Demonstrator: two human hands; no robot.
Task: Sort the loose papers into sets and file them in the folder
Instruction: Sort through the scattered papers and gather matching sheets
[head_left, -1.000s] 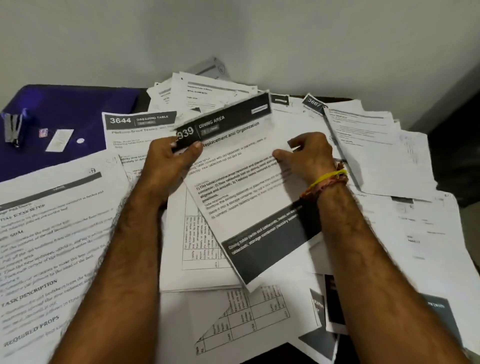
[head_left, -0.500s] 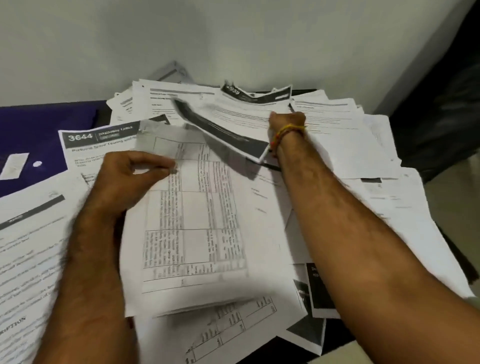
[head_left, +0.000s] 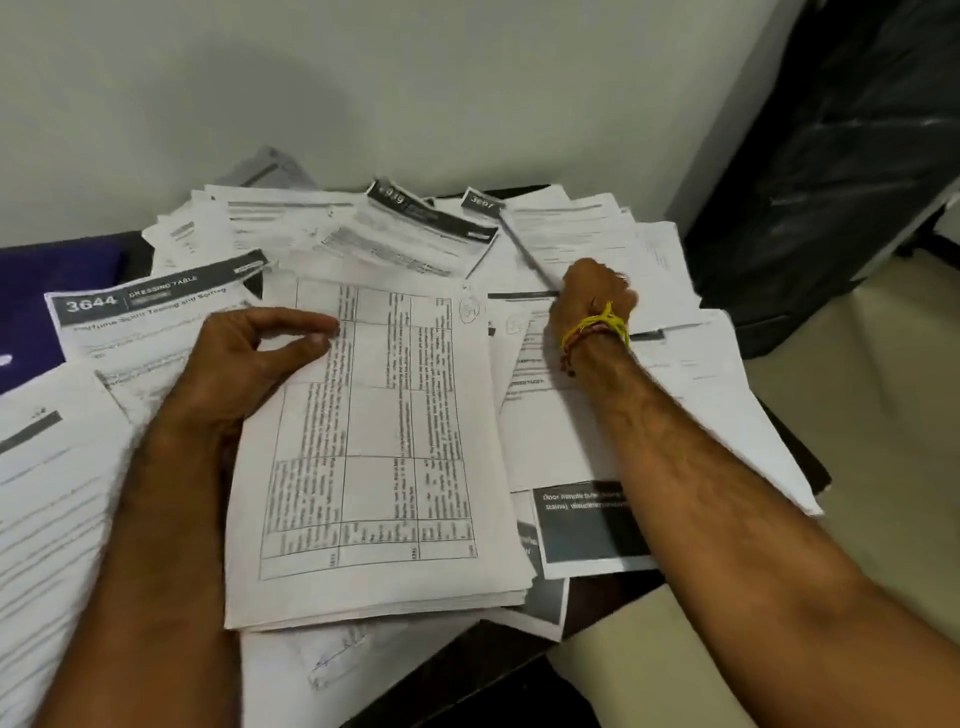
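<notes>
Loose printed papers cover the dark table. A thick stack topped by a sheet with a printed table lies in the middle. My left hand rests on its upper left edge, thumb and forefinger curled together in a pinch on it. My right hand, with a yellow thread on the wrist, reaches to the right pile. Its fingers curl down at the lifted edge of a sheet under the "3667" header. The "939" sheet lies at the back. The purple folder shows at the far left, partly under papers.
A "3644 Dressing Table" sheet lies left of the stack, and a large text sheet sits at the near left. The white wall stands close behind. A black bag is at the right. The table's front edge runs diagonally above a pale floor.
My right hand laid the "939" sheet on the back pile and moved right to another sheet. My left hand stayed on the table-print stack, which now lies flat.
</notes>
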